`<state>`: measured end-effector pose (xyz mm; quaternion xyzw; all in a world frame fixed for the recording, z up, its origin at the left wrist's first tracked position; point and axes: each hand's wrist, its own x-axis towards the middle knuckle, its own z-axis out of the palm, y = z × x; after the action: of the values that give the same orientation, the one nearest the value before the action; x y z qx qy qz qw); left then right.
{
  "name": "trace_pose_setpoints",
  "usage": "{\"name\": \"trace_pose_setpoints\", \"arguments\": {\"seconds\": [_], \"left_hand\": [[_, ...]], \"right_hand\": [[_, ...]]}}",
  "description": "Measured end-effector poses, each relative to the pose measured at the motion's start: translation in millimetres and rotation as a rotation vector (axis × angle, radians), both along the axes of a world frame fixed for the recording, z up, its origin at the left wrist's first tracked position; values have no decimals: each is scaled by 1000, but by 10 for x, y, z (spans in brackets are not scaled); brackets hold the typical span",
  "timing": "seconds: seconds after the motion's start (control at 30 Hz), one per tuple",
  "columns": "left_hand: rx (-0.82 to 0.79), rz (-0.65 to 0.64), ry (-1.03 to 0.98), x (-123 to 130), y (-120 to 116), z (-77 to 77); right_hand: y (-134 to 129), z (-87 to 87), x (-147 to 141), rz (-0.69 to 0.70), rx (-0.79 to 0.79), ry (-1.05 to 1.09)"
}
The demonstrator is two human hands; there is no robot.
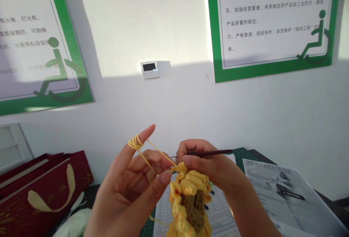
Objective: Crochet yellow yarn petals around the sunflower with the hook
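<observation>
Yellow yarn (135, 142) is wound several times around the raised index finger of my left hand (136, 182). The thumb and other fingers of that hand pinch the edge of a crocheted piece (188, 197), which has ruffled yellow loops around a brown middle. My right hand (203, 160) is closed on a dark-handled crochet hook (215, 152), whose thin metal shaft points left toward the yarn. Two strands run from the wound finger down to the top of the piece. The hook's tip is hard to make out between the hands.
Printed sheets (223, 215) lie on a green cutting mat (242, 154) under the hands. A leaflet (289, 193) lies at the right. Dark red gift bags (49, 193) and a white bundle (75, 224) are at the left. Behind stands a white wall (174, 106) with green-framed posters (272, 70).
</observation>
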<state>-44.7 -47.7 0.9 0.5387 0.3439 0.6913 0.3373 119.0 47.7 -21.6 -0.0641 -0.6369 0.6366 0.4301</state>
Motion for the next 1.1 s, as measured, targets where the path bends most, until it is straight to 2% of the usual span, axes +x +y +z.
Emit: {"name": "trace_pose_setpoints", "arguments": {"seconds": [0.23, 0.63, 1.1], "left_hand": [[-91, -3, -68, 145, -47, 82], [-98, -51, -55, 122, -11, 86], [-154, -39, -51, 144, -47, 130]], "right_hand": [[7, 2, 0, 7, -5, -12], [4, -9, 0, 17, 36, 5], [-29, 32, -21, 19, 18, 28]]}}
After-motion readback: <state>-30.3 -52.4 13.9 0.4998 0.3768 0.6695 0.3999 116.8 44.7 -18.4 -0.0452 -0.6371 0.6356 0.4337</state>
